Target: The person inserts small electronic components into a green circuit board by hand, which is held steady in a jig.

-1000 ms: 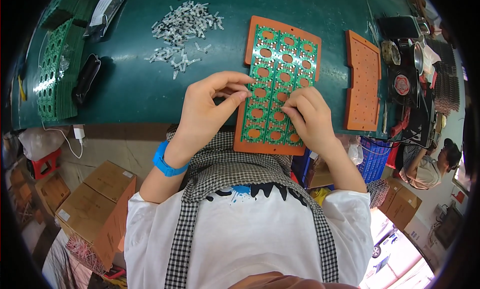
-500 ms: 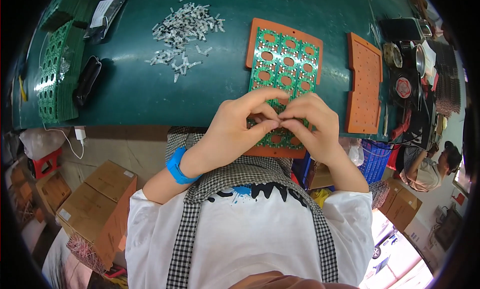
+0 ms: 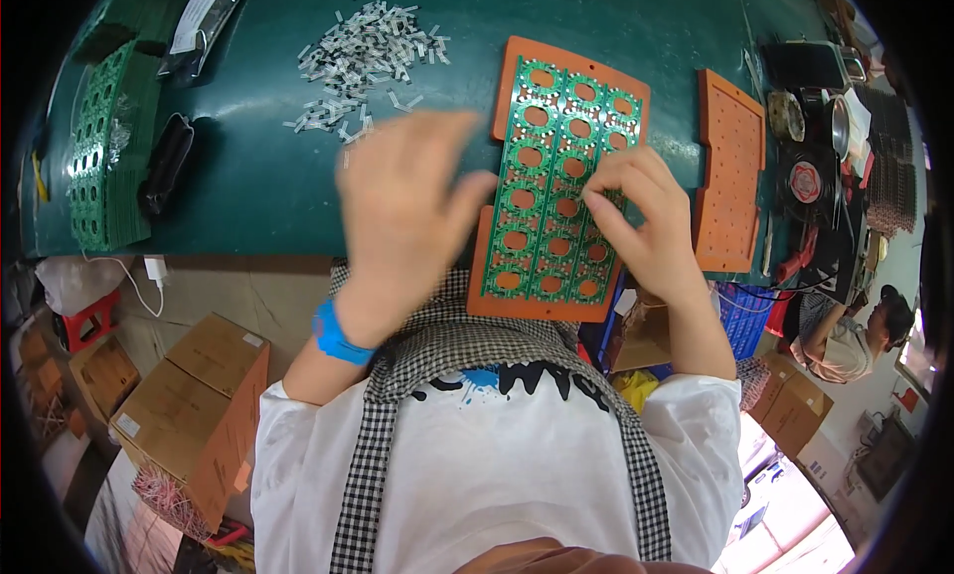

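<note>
My left hand point(image 3: 400, 216), blurred by motion, is over the table between the board and a pile of small clear strips point(image 3: 370, 57). Its thumb stands apart from the stretched fingers, and I see nothing in it. My right hand point(image 3: 651, 221) is over the right side of a green circuit board panel point(image 3: 542, 201), thumb and forefinger pinched together. Whatever they may hold is too small to make out. The panel has rows of oval openings and lies in an orange tray point(image 3: 537, 307) at the table's near edge.
A second orange tray point(image 3: 730, 176) lies to the right, near a roll of tape point(image 3: 803, 179) and tools. Stacked green panels point(image 3: 109, 157), a black case point(image 3: 171, 164) and a dark bag point(image 3: 202, 29) are at the left. Cardboard boxes point(image 3: 189, 385) stand below.
My left hand has left the board and swung left toward the strips. My right hand has shifted slightly up and right, still pinched, uncovering more of the panel.
</note>
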The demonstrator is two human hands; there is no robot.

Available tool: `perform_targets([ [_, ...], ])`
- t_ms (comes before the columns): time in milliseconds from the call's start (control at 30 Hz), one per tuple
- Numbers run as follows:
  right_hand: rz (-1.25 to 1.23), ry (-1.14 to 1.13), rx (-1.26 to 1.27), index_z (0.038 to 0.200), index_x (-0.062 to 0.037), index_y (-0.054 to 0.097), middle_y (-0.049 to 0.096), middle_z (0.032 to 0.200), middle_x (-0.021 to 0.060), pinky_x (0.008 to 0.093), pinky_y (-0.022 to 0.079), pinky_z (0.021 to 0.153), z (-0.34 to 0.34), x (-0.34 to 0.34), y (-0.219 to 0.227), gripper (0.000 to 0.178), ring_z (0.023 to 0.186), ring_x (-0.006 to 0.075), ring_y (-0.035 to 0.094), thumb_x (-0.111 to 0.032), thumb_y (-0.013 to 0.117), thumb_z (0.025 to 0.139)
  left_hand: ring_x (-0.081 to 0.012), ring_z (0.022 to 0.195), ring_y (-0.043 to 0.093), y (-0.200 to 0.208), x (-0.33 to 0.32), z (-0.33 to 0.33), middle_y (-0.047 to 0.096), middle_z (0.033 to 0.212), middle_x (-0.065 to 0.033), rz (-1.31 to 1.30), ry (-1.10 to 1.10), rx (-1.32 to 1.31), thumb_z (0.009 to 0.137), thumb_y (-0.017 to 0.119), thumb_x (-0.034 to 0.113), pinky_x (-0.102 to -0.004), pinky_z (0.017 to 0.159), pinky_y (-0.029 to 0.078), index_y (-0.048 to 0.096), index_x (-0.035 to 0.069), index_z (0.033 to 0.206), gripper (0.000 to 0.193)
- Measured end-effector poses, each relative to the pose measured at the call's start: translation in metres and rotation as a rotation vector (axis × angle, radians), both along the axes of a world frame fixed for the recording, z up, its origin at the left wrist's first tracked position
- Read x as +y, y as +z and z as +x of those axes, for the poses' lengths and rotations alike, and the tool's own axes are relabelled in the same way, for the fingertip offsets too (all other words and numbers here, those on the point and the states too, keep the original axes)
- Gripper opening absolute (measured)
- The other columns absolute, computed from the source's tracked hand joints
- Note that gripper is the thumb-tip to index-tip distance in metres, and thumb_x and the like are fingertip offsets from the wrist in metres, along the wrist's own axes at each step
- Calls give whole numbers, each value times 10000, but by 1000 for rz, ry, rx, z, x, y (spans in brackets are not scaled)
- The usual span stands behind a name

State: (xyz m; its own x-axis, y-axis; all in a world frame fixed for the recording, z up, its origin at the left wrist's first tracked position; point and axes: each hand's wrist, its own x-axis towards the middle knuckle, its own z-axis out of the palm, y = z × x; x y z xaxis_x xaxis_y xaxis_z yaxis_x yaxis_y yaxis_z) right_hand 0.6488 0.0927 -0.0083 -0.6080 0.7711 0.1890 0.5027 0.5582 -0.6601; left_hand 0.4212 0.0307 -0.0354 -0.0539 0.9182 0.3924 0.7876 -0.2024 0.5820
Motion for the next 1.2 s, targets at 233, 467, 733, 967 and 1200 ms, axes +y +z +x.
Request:
perform_targets([
  [233,-47,91,-70,859,-28,589,556,888,89,356,441,756,7,8,-9,90,870,268,535,-3,641,790,-254,941,510,-17,5,-52,563,974,-59,-154,276,119,769,728,143,-379,854,368,652,91,919,177],
  [467,-55,70,-72,856,-22,585,554,882,90,350,440,768,6,7,-12,84,871,267,539,-5,641,795,-239,905,528,-19,13,-52,587,915,-45,-63,234,94,784,696,83,-353,842,382,644,71,856,90],
  [733,-16,60,-58,845,-29,578,553,869,90,369,442,743,6,6,-16,90,854,275,537,-14,647,789,-128,759,601,-15,10,-38,656,873,-63,-121,141,-307,829,642,-37,-252,666,484,644,-5,939,114],
  [967,187,27,-106,857,-35,591,569,873,76,361,453,725,5,-4,-21,113,841,277,552,-13,662,772,-117,802,647,-10,10,-9,650,888,-66,-305,-88,-899,860,604,-47,-235,725,526,589,1,1148,292],
  [1200,56,52,-52,865,-40,598,566,884,74,363,454,714,6,2,-16,115,839,271,547,-5,661,774,-159,842,653,-8,15,0,637,916,-93,-487,-184,-1176,867,585,-62,-260,777,544,538,-33,1194,332],
])
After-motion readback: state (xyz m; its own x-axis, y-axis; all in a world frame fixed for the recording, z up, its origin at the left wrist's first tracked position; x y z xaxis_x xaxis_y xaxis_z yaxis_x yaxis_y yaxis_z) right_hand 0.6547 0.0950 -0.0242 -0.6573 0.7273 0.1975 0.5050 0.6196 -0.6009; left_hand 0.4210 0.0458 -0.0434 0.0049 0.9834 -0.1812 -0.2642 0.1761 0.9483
